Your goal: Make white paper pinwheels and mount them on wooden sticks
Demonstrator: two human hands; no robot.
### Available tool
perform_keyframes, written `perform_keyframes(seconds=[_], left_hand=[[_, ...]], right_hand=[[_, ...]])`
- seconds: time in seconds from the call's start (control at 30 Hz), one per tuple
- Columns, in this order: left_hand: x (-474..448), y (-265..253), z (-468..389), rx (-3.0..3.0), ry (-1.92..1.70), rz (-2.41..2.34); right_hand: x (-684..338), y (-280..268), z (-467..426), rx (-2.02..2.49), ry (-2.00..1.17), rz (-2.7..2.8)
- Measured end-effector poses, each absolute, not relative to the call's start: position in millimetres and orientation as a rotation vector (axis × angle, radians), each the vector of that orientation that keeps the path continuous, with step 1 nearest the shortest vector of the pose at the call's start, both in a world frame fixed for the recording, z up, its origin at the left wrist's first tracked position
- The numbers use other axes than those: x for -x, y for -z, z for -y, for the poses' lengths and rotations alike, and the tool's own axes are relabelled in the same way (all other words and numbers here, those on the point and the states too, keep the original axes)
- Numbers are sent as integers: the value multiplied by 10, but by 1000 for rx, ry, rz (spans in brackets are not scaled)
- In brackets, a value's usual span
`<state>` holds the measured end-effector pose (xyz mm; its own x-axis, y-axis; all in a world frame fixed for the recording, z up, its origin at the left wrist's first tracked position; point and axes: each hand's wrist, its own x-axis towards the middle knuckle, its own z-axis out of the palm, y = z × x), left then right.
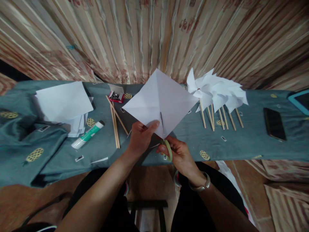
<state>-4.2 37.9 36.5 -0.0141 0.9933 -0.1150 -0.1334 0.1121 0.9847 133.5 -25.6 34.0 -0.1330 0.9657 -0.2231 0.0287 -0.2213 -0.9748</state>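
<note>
Holds white paper square (pixel 154 96) in left hand (pixel 140 138), just beyond both hands, one corner toward the body; grips scissors (pixel 166 143) in right hand (pixel 178 154), nearer that corner, visible blade pointing away along the central crease.

Camera: sitting on the head, looking forward and down
Table (pixel 251 132): showing close below it
Curtain (pixel 169 19): hanging farther ahead
</note>
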Motion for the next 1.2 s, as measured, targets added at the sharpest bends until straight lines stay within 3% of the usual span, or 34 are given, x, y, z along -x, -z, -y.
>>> perform_keyframes(seconds=[0.47, 1.2], left_hand=[[53, -339, -375, -1018, -1185, -1191], [326, -305, -581, -933, -1328, -1214]], right_hand=[[-1320, -332, 255, 1347, -1506, 1133], [-1910, -428, 293, 1367, -1716, 1556]])
